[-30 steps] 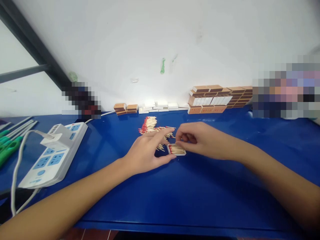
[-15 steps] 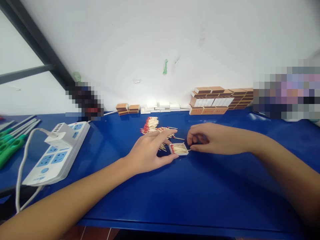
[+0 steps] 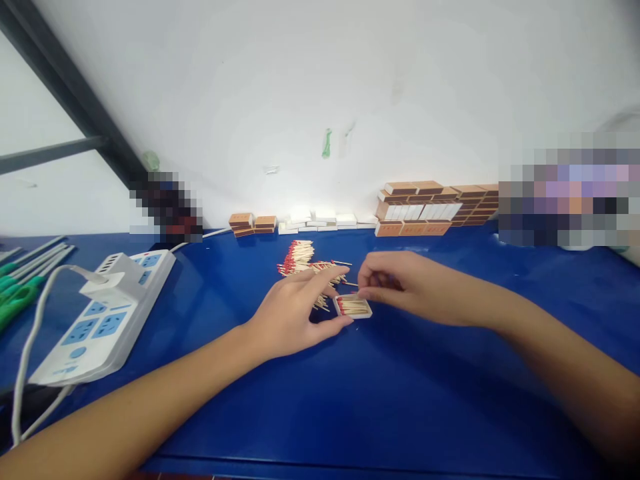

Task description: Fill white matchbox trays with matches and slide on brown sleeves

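A small white matchbox tray point(image 3: 354, 307) holding red-tipped matches lies on the blue table point(image 3: 350, 387). My left hand point(image 3: 293, 313) rests beside it, thumb against the tray's near left corner and fingers stretched toward a loose pile of matches point(image 3: 305, 260). My right hand point(image 3: 400, 287) hovers just over the tray's right end, fingers pinched together; a thin match seems to be between them, but it is too small to be sure.
A white power strip point(image 3: 105, 313) with a plugged adapter and cable lies at the left. Green-handled tools point(image 3: 23, 283) sit at the far left edge. Along the wall stand brown matchbox sleeves point(image 3: 430, 207), white trays point(image 3: 320, 219) and two more brown boxes point(image 3: 253, 222).
My right hand drew back to the right half a second ago and has now returned over the tray. My left hand stays by the tray.
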The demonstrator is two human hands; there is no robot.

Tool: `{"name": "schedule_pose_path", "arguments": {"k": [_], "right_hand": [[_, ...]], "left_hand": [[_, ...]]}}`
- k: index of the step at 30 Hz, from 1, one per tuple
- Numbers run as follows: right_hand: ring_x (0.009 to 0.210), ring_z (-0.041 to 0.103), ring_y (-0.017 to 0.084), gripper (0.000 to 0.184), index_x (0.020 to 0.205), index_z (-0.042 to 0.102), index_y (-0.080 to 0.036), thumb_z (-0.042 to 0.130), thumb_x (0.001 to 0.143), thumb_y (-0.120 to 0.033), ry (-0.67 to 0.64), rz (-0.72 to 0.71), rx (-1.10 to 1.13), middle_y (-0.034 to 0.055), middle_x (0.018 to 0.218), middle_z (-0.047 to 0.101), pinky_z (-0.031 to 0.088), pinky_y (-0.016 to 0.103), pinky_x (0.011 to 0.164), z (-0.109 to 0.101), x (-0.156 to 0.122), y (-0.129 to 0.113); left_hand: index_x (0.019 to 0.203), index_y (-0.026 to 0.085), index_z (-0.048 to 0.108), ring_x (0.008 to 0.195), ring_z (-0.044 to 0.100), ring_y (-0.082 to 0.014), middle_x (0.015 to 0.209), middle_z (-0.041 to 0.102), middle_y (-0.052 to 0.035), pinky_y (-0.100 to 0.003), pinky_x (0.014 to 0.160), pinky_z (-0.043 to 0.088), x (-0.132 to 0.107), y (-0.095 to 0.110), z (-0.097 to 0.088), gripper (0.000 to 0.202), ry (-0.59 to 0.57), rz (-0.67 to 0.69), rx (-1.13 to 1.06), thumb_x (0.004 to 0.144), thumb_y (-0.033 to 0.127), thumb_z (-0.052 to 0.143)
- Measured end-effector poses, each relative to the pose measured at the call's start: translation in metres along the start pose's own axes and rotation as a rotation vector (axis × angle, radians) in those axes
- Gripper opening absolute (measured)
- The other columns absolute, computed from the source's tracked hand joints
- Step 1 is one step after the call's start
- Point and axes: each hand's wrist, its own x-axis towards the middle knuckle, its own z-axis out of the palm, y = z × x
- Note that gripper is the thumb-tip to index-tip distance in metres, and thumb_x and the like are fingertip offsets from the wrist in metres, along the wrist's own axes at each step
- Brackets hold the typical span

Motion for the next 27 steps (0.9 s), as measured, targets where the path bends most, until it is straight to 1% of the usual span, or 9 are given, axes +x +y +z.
{"name": "schedule_pose_path", "arguments": {"k": [3,5,10,12,16,19,22,25,27], "right_hand": [[0.068,0.053,0.015,0.029,0.090,0.068,-0.021,0.059,0.098,-0.048,-0.061,-0.016,0.060,0.0032,0.084,0.066,0.038,0.029,0.061,0.008,0.000,-0.010],[0.068,0.053,0.015,0.027,0.088,0.068,-0.021,0.059,0.098,-0.044,-0.048,-0.027,0.056,0.0033,0.084,0.066,0.038,0.029,0.062,0.011,0.000,-0.011],[0.072,0.055,0.016,0.023,0.094,0.068,-0.021,0.056,0.100,-0.039,0.160,-0.006,-0.067,0.0037,0.084,0.066,0.039,0.030,0.065,0.007,0.007,0.005],[0.075,0.057,0.017,0.021,0.094,0.069,-0.020,0.058,0.100,-0.037,0.212,0.013,-0.130,0.0049,0.087,0.067,0.040,0.031,0.068,0.007,0.012,0.012],[0.078,0.058,0.017,0.018,0.093,0.068,-0.020,0.062,0.098,-0.036,0.164,0.021,-0.128,0.0051,0.092,0.066,0.042,0.031,0.070,0.018,0.018,0.023],[0.077,0.058,0.017,0.018,0.092,0.065,-0.020,0.058,0.101,-0.034,0.127,0.041,-0.112,0.0045,0.091,0.064,0.042,0.030,0.069,0.025,0.019,0.026],[0.079,0.058,0.017,0.020,0.093,0.063,-0.019,0.053,0.104,-0.032,0.141,0.036,-0.127,0.0055,0.094,0.064,0.042,0.032,0.070,0.019,0.016,0.022],[0.078,0.057,0.017,0.022,0.095,0.063,-0.020,0.052,0.105,-0.037,0.174,0.027,-0.055,0.0048,0.092,0.065,0.043,0.031,0.070,0.006,0.009,0.008],[0.074,0.055,0.016,0.024,0.094,0.064,-0.021,0.054,0.104,-0.041,0.124,0.017,0.029,0.0032,0.088,0.065,0.042,0.030,0.067,0.001,0.005,-0.004]], "left_hand": [[0.149,0.025,0.046,0.107,0.076,-0.0260,0.109,0.079,-0.0028,-0.045,0.094,0.063,0.000,-0.001,0.001,0.067,0.002,0.000,-0.008,0.091,0.042,0.077],[0.149,0.026,0.046,0.108,0.075,-0.0263,0.110,0.079,-0.0030,-0.044,0.092,0.064,0.000,-0.001,0.001,0.067,-0.001,-0.005,-0.015,0.091,0.042,0.076],[0.149,0.027,0.046,0.108,0.075,-0.0264,0.109,0.079,-0.0024,-0.045,0.094,0.064,-0.001,-0.002,0.001,0.068,0.003,0.020,-0.021,0.090,0.040,0.078],[0.148,0.029,0.046,0.108,0.075,-0.0262,0.109,0.079,-0.0018,-0.044,0.093,0.064,-0.001,-0.002,0.001,0.068,-0.002,0.023,-0.029,0.090,0.039,0.078],[0.147,0.029,0.046,0.106,0.075,-0.0259,0.108,0.078,-0.0018,-0.044,0.091,0.064,-0.001,-0.002,0.001,0.067,-0.014,0.017,-0.031,0.090,0.041,0.078],[0.147,0.029,0.046,0.104,0.075,-0.0254,0.108,0.078,-0.0018,-0.044,0.090,0.064,-0.002,-0.002,0.000,0.068,-0.018,0.007,-0.033,0.089,0.040,0.078],[0.147,0.028,0.046,0.106,0.075,-0.0253,0.107,0.079,-0.0011,-0.046,0.094,0.063,-0.002,-0.001,0.000,0.068,-0.013,0.003,-0.044,0.089,0.039,0.079],[0.149,0.029,0.045,0.110,0.075,-0.0259,0.111,0.079,-0.0020,-0.047,0.097,0.062,-0.002,0.000,0.000,0.070,0.013,-0.021,-0.060,0.088,0.038,0.079],[0.150,0.029,0.045,0.110,0.075,-0.0255,0.117,0.078,-0.0036,-0.047,0.097,0.063,-0.002,0.000,0.001,0.072,0.036,-0.049,-0.061,0.088,0.038,0.080]]}}
